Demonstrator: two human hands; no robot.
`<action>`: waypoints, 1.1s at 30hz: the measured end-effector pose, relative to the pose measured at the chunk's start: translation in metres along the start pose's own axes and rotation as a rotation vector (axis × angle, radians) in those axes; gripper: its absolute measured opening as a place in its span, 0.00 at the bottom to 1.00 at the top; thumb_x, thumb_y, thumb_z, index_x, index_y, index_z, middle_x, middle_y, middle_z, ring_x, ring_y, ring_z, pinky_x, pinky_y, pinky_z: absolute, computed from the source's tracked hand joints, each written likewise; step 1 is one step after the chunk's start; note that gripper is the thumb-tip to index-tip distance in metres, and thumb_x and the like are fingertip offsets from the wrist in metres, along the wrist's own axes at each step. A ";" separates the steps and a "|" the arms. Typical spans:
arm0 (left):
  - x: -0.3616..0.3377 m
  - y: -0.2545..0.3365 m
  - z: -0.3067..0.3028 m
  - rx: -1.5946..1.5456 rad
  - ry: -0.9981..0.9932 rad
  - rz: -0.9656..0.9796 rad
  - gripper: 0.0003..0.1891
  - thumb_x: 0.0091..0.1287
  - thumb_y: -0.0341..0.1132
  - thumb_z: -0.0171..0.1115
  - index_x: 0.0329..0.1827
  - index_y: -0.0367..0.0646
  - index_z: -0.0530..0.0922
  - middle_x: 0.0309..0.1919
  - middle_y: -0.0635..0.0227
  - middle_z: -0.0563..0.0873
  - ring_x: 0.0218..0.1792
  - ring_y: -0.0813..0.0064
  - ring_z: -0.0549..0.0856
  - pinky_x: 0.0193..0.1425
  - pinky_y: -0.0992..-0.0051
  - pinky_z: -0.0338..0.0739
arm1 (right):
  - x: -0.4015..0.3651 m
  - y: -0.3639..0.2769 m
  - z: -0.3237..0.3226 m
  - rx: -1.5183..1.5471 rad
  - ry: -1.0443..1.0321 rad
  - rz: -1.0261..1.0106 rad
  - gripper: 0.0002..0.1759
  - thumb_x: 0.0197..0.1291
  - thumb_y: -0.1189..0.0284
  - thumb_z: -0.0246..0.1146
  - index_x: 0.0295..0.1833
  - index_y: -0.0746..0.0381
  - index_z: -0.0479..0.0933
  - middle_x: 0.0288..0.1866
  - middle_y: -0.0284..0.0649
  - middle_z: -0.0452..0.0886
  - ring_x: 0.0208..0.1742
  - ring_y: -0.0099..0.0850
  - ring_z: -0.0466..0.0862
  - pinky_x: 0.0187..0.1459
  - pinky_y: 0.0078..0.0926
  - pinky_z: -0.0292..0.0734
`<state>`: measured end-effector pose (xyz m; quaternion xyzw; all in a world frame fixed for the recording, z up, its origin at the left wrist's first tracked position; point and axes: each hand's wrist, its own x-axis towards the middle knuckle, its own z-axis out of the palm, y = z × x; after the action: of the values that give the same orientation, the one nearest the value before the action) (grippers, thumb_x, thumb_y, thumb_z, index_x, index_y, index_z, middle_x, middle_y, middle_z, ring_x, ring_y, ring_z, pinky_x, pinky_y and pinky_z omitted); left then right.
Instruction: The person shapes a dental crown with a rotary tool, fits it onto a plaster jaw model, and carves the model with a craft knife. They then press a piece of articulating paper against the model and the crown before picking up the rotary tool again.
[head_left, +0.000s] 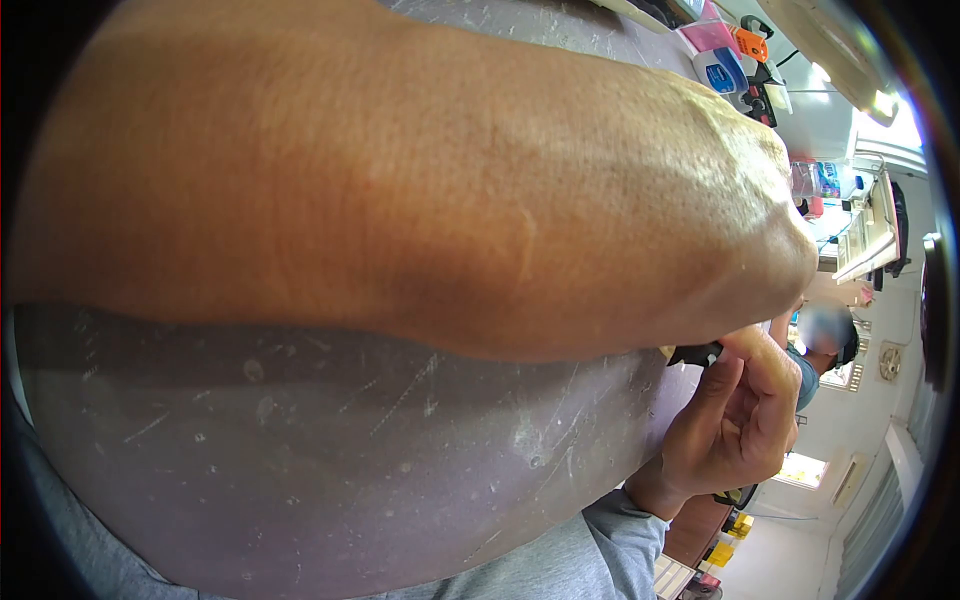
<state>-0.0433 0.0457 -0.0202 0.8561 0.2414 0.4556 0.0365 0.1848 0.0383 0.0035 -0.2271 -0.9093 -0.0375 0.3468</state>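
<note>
The picture lies on its side, with the room's up toward the right edge. My left forearm stretches across the upper half, and the back of my left hand [740, 200] shows at its far end. The fingers of that hand are hidden behind the wrist and knuckles. Just below it in the picture, my right hand [735, 420] is closed, thumb and index finger pinching a small black piece [695, 354]. A bit of yellowish material shows by the black piece, partly covered by my left arm. What lies between the two hands is mostly hidden.
A scratched grey tabletop [300, 450] spreads beneath my arms. At its far upper side stand a blue-and-white tub [720, 72], an orange item [750, 44] and a plastic bottle [828, 180]. Another person [805, 375] in a dark cap is beyond my hands.
</note>
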 end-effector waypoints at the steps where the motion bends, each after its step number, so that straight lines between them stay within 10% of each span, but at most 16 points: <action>1: 0.000 0.000 0.000 0.002 -0.001 0.000 0.06 0.54 0.30 0.66 0.27 0.34 0.82 0.28 0.55 0.84 0.38 0.57 0.85 0.43 0.63 0.80 | -0.001 -0.001 0.000 0.007 0.002 0.019 0.10 0.55 0.92 0.67 0.43 0.75 0.80 0.34 0.48 0.88 0.32 0.35 0.89 0.36 0.27 0.84; 33: 0.003 -0.005 -0.001 0.034 -0.072 0.008 0.07 0.56 0.27 0.63 0.31 0.29 0.83 0.30 0.46 0.86 0.36 0.52 0.88 0.43 0.60 0.81 | -0.001 0.003 0.003 0.145 0.228 0.237 0.04 0.73 0.79 0.59 0.47 0.70 0.77 0.39 0.45 0.85 0.37 0.29 0.87 0.40 0.22 0.84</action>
<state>-0.0443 0.0510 -0.0190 0.8734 0.2444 0.4203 0.0287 0.1848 0.0408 0.0000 -0.3016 -0.8311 0.0439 0.4652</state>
